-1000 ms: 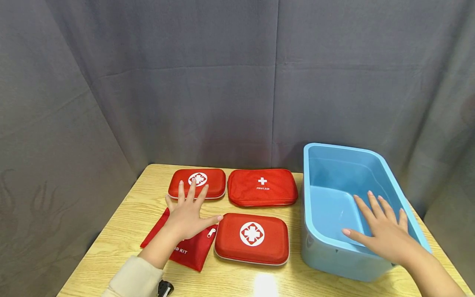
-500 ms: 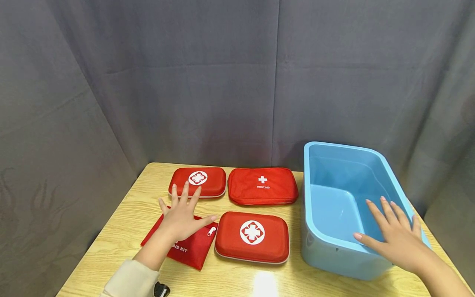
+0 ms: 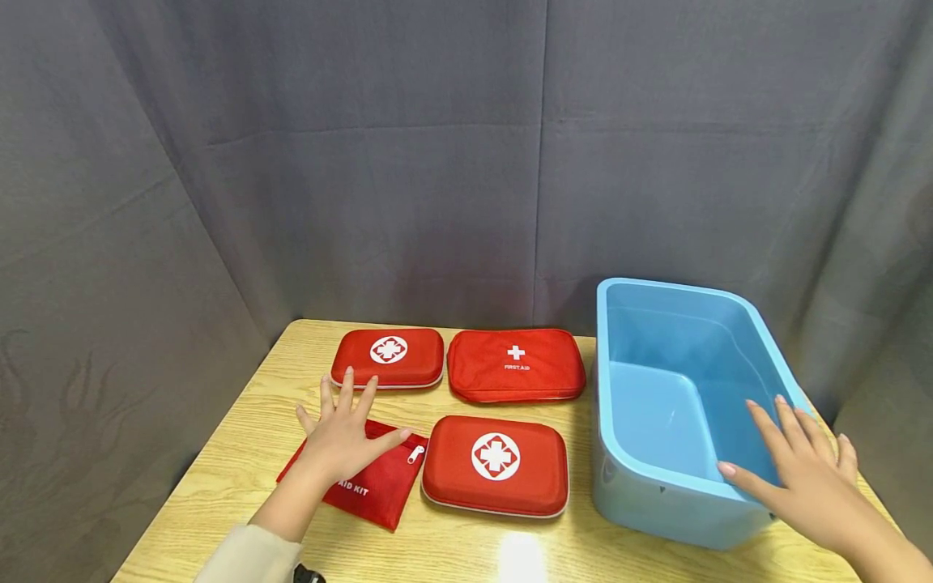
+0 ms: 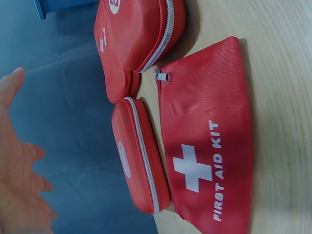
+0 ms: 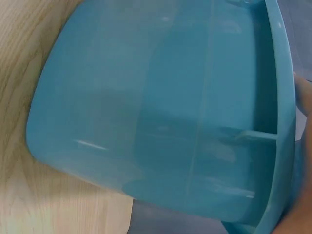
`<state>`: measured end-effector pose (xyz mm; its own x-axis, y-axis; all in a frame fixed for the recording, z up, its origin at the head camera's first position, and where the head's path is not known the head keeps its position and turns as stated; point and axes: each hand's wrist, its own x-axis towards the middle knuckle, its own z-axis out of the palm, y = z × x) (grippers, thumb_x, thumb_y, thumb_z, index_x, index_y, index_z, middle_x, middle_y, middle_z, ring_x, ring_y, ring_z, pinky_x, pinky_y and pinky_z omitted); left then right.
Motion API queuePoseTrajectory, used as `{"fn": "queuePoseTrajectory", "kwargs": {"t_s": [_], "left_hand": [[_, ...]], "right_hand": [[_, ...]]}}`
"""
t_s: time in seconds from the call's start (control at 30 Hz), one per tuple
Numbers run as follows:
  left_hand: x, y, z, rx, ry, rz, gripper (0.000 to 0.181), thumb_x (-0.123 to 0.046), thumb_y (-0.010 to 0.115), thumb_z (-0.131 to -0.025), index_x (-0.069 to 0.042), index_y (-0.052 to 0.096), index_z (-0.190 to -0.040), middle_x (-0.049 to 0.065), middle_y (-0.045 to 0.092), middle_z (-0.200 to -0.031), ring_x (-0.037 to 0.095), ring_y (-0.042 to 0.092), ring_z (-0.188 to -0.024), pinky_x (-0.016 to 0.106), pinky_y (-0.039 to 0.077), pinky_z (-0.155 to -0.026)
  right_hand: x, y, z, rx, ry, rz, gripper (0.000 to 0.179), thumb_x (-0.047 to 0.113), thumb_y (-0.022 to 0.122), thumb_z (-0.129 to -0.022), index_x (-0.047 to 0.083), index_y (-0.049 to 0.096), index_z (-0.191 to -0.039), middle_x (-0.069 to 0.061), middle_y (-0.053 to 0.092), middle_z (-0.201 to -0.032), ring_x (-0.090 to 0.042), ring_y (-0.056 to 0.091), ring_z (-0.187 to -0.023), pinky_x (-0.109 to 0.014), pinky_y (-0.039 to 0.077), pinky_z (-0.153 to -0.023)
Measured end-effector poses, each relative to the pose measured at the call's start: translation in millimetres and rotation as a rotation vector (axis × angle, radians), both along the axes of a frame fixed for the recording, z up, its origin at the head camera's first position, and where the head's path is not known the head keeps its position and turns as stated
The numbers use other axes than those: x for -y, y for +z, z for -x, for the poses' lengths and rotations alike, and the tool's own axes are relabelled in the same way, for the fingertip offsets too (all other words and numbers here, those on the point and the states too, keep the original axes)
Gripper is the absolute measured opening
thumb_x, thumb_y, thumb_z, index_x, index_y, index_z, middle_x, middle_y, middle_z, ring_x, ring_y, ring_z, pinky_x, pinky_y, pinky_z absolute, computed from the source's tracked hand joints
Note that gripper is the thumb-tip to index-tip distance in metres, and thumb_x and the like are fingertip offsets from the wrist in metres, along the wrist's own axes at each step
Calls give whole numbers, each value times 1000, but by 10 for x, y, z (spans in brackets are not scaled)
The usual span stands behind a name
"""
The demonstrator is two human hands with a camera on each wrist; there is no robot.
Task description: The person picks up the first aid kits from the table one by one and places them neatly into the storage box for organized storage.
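The left grip (image 3: 337, 444), spread and empty, has drawn back above the red pouch (image 3: 379, 486); the right grip (image 3: 812, 479), also spread, has drifted outward by the blue tub (image 3: 656, 512). Pouch, front case (image 3: 496, 467), rear case (image 3: 389, 356) and soft case (image 3: 516, 366) lie unmoved on the desk (image 3: 219, 502), so handling seems not yet begun.

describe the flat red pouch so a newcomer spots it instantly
On the wooden table, find the blue bin, then go left past the near red case with the round emblem. Next comes the flat red pouch, partly hidden by the left hand in the head view. Unlike the thicker cases around it, it lies flat and reads FIRST AID KIT.
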<state>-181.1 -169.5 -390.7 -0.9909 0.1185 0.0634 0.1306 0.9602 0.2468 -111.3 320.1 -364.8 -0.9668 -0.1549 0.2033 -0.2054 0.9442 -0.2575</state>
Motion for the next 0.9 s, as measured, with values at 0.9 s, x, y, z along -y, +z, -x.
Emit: {"fn": "queuePoseTrajectory", "kwargs": {"t_s": [0.9], "left_hand": [[281, -256, -127, 157, 103, -110, 97, -73, 36, -70, -6, 17, -137, 25, 0, -139, 52, -10, -119, 71, -9, -77]], "right_hand": [[-256, -181, -251, -8, -98, 80, 79, 36, 52, -83, 4, 4, -137, -25, -8, -139, -42, -13, -123, -58, -21, -86]]}}
